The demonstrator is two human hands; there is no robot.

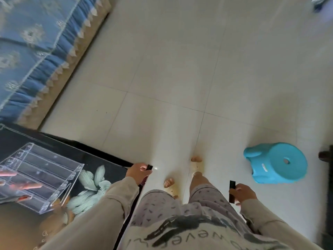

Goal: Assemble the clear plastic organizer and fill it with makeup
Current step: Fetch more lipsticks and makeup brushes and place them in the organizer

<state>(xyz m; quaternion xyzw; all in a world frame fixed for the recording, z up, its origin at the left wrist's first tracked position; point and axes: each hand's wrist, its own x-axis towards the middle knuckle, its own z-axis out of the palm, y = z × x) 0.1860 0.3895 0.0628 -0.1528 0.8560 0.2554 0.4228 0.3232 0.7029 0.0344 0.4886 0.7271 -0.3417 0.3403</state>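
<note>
Fingers (144,168) of our left hand (138,173) curl round a small dark tube (150,167); our right hand (243,193) grips a longer black tube (232,191). From the head view we stand on the tiled floor (180,69), with the clear organizer (45,177) put together on the bench (108,163) to our left and blurred pinkish items (27,186) lying in its slots. We judge this the filling step. Next we should turn to the bench and set each tube into a free slot.
</note>
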